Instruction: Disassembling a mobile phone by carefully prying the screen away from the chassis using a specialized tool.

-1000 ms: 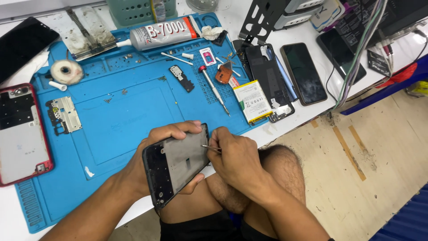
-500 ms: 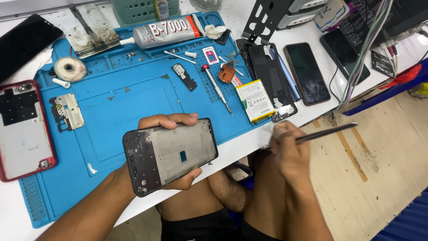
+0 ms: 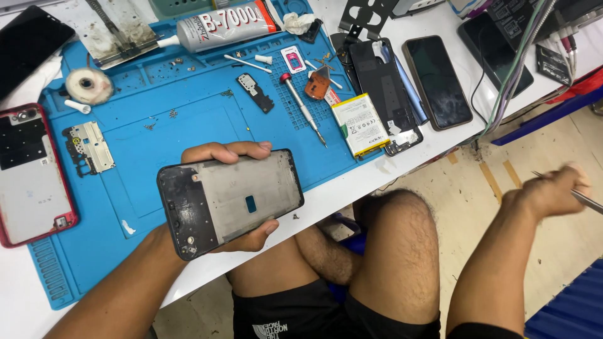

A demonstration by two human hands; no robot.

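Note:
My left hand (image 3: 233,154) grips a stripped phone frame (image 3: 229,199), black-edged with a grey metal inner plate, held flat over the front edge of the blue work mat (image 3: 157,135). My right hand (image 3: 548,191) is far off to the right over the floor, blurred, closed around thin metal tweezers (image 3: 587,199). The two hands are well apart.
On the mat lie a glue tube (image 3: 220,24), a screwdriver (image 3: 303,107), a yellow-labelled battery (image 3: 360,123), a small circuit board (image 3: 88,146) and a tape roll (image 3: 88,85). A red-edged phone back (image 3: 28,176) lies left; dark phones (image 3: 436,81) and cables (image 3: 521,56) sit right.
My right hand left the phone frame and swung out to the right with the tweezers. My left hand tilted the frame flat, inner plate facing up.

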